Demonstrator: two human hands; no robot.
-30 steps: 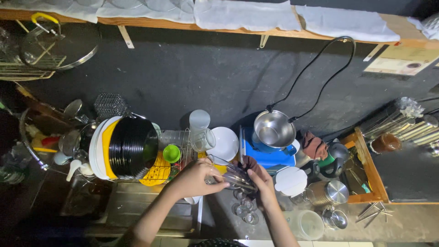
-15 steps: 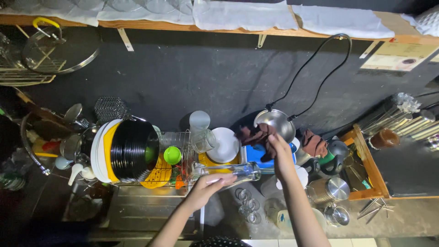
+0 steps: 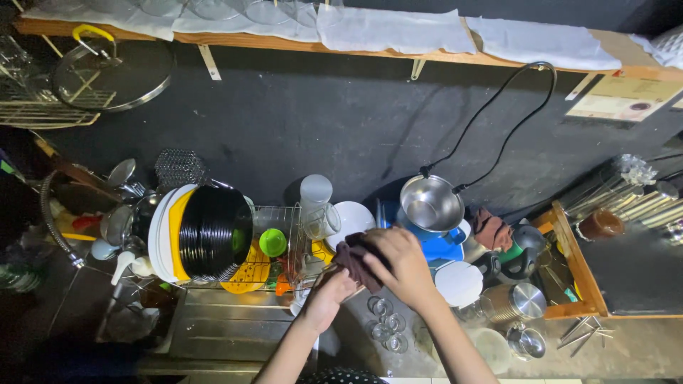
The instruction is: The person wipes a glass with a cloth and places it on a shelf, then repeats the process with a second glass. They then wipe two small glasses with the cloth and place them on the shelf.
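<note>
My right hand [image 3: 404,264] is closed on a dark maroon cloth [image 3: 353,260] and presses it toward my left hand. My left hand [image 3: 329,293] sits just below and left of the cloth, curled around a clear glass [image 3: 307,283] that is mostly hidden by the fingers and the cloth. Both hands are over the counter in front of the wire dish rack [image 3: 284,220]. Several small clear glasses [image 3: 384,328] stand on the counter just below my hands.
The rack holds stacked black, white and yellow plates [image 3: 206,235] and a green cup [image 3: 272,242]. A steel pot [image 3: 430,204] with a black cable sits behind my hands; a brown cloth [image 3: 491,229], kettle [image 3: 523,249], steel canister [image 3: 514,302] and wooden tray [image 3: 578,274] are at right.
My right hand had reached up toward the steel pot; it has come back down with the dark cloth onto the glass. My left hand stays in place on the glass.
</note>
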